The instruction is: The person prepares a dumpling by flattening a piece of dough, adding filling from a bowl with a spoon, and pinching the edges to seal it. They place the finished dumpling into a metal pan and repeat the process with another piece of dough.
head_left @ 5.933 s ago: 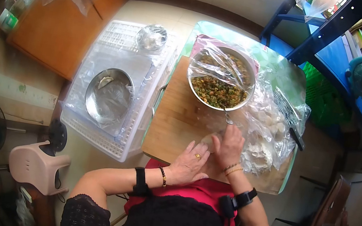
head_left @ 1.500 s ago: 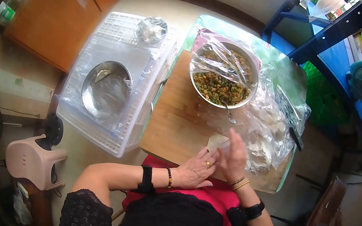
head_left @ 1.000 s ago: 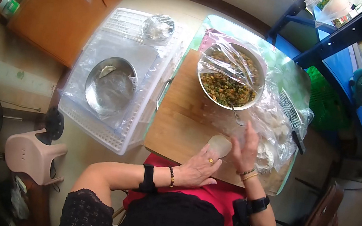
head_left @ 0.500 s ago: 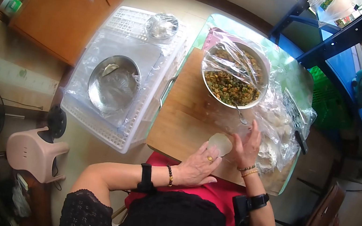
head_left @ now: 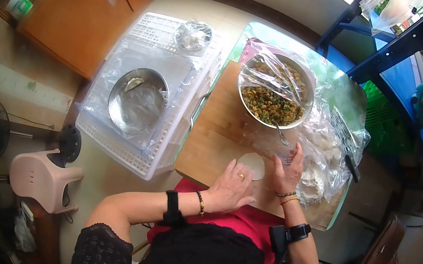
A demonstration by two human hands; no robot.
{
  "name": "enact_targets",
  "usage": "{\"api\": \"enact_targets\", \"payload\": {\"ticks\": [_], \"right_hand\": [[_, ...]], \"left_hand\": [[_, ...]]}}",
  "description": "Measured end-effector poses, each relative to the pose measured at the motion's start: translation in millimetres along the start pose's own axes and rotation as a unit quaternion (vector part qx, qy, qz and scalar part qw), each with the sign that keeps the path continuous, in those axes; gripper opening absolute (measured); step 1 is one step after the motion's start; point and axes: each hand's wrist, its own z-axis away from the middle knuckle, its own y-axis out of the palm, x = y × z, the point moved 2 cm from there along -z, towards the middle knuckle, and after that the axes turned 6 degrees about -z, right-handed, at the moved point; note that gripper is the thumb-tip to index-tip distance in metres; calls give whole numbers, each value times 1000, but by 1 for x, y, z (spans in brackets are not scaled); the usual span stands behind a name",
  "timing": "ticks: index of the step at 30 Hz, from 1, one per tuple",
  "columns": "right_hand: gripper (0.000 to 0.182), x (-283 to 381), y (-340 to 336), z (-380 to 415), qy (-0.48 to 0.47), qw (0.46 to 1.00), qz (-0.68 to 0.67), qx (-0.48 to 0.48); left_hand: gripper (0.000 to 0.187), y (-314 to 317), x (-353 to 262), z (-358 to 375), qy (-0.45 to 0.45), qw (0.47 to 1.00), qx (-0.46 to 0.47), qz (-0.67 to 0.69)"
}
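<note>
A round, pale dumpling wrapper (head_left: 253,164) lies on the wooden board (head_left: 209,137). My left hand (head_left: 229,186) rests flat with its fingers stretched out, their tips at the wrapper's near left edge. To the right, my right hand (head_left: 288,172) is held on its side above the board, fingers apart and nothing visible in it. Beyond the hands stands a large bowl of chopped filling (head_left: 271,104), partly covered by plastic film. A spoon (head_left: 282,137) leans out over its near rim. One folded dumpling (head_left: 133,84) sits in a metal bowl (head_left: 138,101) at the left.
White dough or flour (head_left: 312,185) lies in plastic at the board's right, beside a slotted black-handled spatula (head_left: 350,159). A white plastic crate (head_left: 137,162) supports the metal bowl and a small film-covered bowl (head_left: 193,35). A pink stool (head_left: 37,179) stands lower left.
The wrapper, lifted under my left fingers before, now lies flatter on the board, slightly left. My left hand has shifted a little left and flattened. My right hand has barely moved.
</note>
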Motion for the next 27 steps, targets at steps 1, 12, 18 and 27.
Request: {"api": "enact_targets", "payload": {"ticks": [1, 12, 18, 27], "right_hand": [[76, 1, -5, 2, 0, 1000, 0, -1], [73, 31, -26, 53, -151, 969, 165, 106], [80, 2, -23, 16, -82, 982, 160, 51], [74, 43, -23, 33, -168, 974, 94, 119]], "left_hand": [[74, 1, -1, -2, 1, 1000, 0, -1], [71, 19, -24, -12, 179, 981, 70, 2], [66, 26, -19, -7, 195, 981, -4, 23], [64, 13, -16, -1, 179, 983, -15, 32]]}}
